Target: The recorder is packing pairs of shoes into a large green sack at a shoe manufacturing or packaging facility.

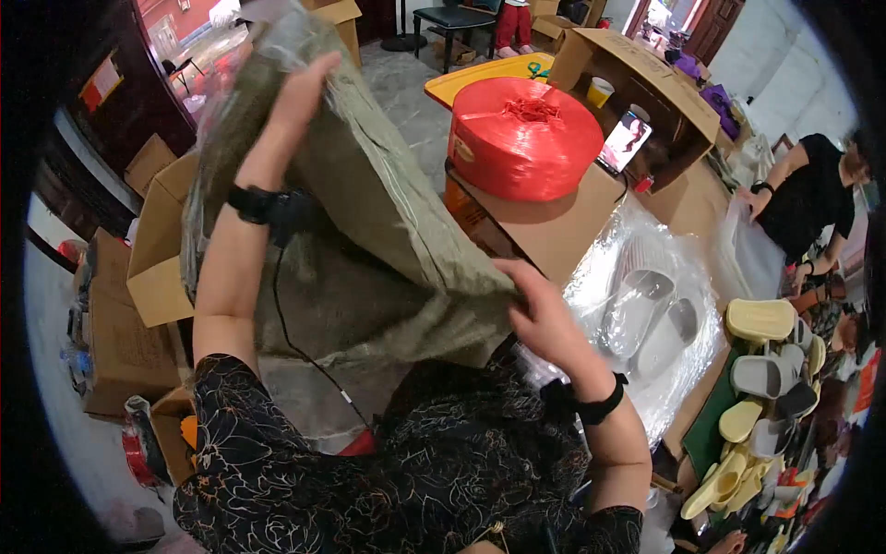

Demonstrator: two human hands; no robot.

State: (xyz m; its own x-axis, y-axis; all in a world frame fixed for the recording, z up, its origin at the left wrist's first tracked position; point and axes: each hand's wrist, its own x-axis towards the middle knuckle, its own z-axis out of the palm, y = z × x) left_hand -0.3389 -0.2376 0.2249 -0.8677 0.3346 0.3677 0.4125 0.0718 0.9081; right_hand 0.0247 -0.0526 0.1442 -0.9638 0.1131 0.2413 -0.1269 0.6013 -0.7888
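Observation:
A large olive-green woven sack (pixel 369 203) hangs raised in front of me, its mouth edge slanting down from upper left to lower right. High on that edge, my left hand (pixel 305 88) is closed round the fabric beside some clear plastic film. Lower down, my right hand (pixel 544 309) pinches the sack's right corner. Just right of this hand lies a pair of light grey slippers (pixel 637 309) on clear plastic bags (pixel 591 277). A big red roll of plastic twine (pixel 521 138) sits on a carton beyond the sack.
Open cardboard boxes (pixel 161 240) stand at the left. A lit phone (pixel 626 143) leans near a yellow cup (pixel 600 90) by a large carton. Loose yellow and grey slippers (pixel 757 379) crowd the right side. Another person (pixel 812 194) in black handles clear plastic there. A chair (pixel 452 23) stands at the back.

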